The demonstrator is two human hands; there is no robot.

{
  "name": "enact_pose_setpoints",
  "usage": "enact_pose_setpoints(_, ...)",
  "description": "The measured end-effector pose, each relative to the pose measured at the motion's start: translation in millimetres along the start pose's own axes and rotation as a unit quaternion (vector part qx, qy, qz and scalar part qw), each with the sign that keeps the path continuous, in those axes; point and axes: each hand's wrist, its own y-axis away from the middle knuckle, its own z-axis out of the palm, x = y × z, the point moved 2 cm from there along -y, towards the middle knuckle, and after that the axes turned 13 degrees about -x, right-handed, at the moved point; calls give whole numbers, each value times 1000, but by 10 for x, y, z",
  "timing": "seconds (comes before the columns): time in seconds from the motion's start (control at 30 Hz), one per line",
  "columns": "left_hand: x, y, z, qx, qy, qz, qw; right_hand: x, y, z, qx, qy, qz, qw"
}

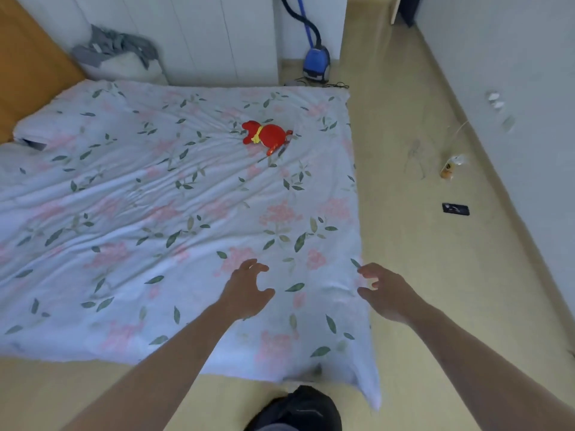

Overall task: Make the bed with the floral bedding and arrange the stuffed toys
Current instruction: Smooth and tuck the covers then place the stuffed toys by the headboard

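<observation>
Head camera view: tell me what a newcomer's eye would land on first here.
The red stuffed toy stands out most, lying alone on the far right part of the floral bedding, which is spread wide and wrinkled. Next come the two bare hands, the left hand and the right hand, both with fingers spread above the near right corner of the bedding, holding nothing. A blue vacuum cleaner stands on the floor beyond the bed.

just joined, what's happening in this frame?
A person is making a bed. The floral cover is spread across the mattress, still wrinkled. Both hands hover over its near corner with fingers loosely spread, holding nothing: left hand, right hand near the cover's side edge. One red stuffed toy lies on the cover toward the far side, not yet arranged. A blue vacuum cleaner stands beyond the bed.
</observation>
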Motion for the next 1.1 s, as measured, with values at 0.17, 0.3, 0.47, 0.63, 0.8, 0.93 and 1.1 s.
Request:
enact_pose_setpoints(0.17,131,4,75,64,57,-87,993,-118,-424,-672,-64,65,-73,993)
enact_pose_setpoints(0.3,428,-252,208,77,101,-123,984,-167,-685,-1106,-90,87,-114,986)
enact_pose_setpoints(0.47,1195,-789,0,101,121,-126,979,27,-1105,-1879,-117,119,-115,979)
enact_pose_setpoints(0.63,2046,-1284,-374,157,142,-103,972,86,-1726,-2715,-139,198,-112,964)
enact_pose_setpoints(0.8,2662,-1876,-587,177,159,-138,961,-32,-2505,-3307,-179,217,-153,947)
enact_pose_setpoints(0.93,2913,-2068,-560,190,192,-190,944,-127,-2870,-3618,-218,253,-195,922)
enact_pose_setpoints(1.1,3359,-2226,-630,243,238,-249,907,-399,-3289,-4299,-252,285,-250,890)
